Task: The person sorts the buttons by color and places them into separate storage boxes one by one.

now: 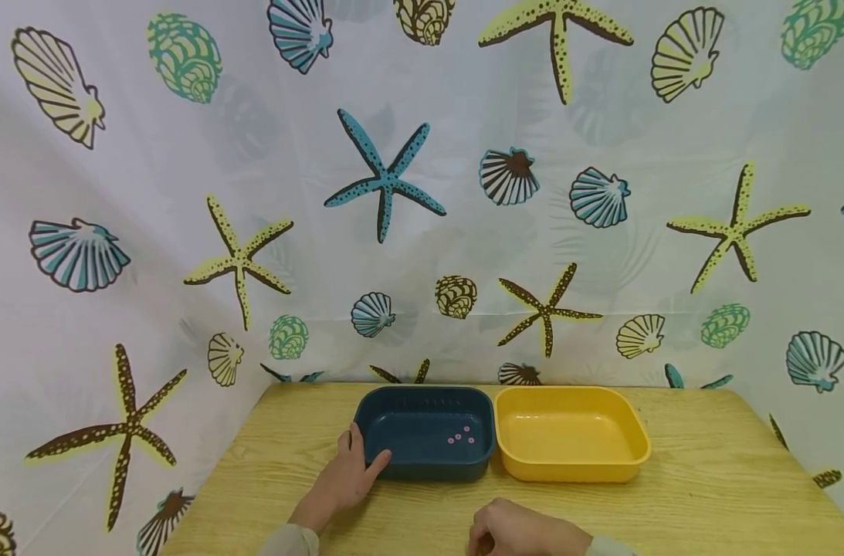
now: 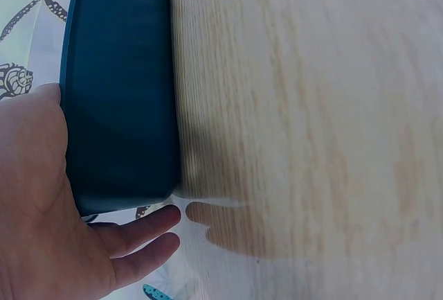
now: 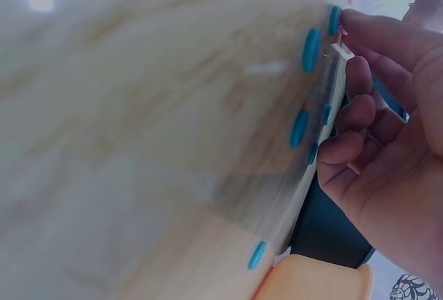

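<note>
My left hand [image 1: 348, 472] rests at the left end of a dark blue tray [image 1: 428, 471], its thumb at the near rim and its fingers along the side. Several small pink round pieces [image 1: 458, 437] lie inside this tray. My right hand [image 1: 515, 529] is low over the table's near part with curled fingers. In the right wrist view, its thumb and index fingertips pinch a pink round piece [image 3: 344, 31], mostly hidden by them. A small blue piece [image 3: 335, 20] is right at the thumb tip. More blue pieces, one larger-looking blue piece [image 3: 311, 50] among them, lie on the table nearby.
A yellow tray [image 1: 574, 471] stands directly right of the blue one. Both are on a wood-grained table [image 1: 713, 479]. A white curtain [image 1: 422, 262] printed with shells and starfish surrounds the table at the back and sides.
</note>
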`<state>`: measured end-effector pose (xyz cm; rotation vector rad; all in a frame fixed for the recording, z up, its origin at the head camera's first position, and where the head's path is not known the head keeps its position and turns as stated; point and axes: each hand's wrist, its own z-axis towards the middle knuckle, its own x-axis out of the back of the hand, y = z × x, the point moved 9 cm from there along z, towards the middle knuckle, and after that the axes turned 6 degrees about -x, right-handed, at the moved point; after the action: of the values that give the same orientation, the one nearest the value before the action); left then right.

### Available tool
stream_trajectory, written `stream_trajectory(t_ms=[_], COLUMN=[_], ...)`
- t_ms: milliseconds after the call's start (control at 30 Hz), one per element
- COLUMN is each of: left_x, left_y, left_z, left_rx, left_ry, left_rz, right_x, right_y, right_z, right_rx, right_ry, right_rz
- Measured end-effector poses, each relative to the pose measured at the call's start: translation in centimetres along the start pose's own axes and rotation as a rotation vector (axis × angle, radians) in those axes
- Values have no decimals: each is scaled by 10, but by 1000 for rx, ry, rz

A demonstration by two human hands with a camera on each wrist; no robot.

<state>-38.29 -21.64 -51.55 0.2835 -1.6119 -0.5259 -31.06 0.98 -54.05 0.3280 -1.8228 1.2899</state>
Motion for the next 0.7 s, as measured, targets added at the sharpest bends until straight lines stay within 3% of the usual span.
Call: stream_trajectory(t_ms=[333,500,700], left_x=[0,0,0], left_y=[-1,0,0], left_z=[0,0,-1], left_rx=[-6,-7,-11], left_ry=[1,1,7], left_rz=[-3,-4,-5], right_x=[13,21,35], right_y=[-16,-18,-19], right_z=[-10,-12,-16], right_rx=[-50,-53,-53], right_ry=[20,74,121], right_rz=[129,117,239])
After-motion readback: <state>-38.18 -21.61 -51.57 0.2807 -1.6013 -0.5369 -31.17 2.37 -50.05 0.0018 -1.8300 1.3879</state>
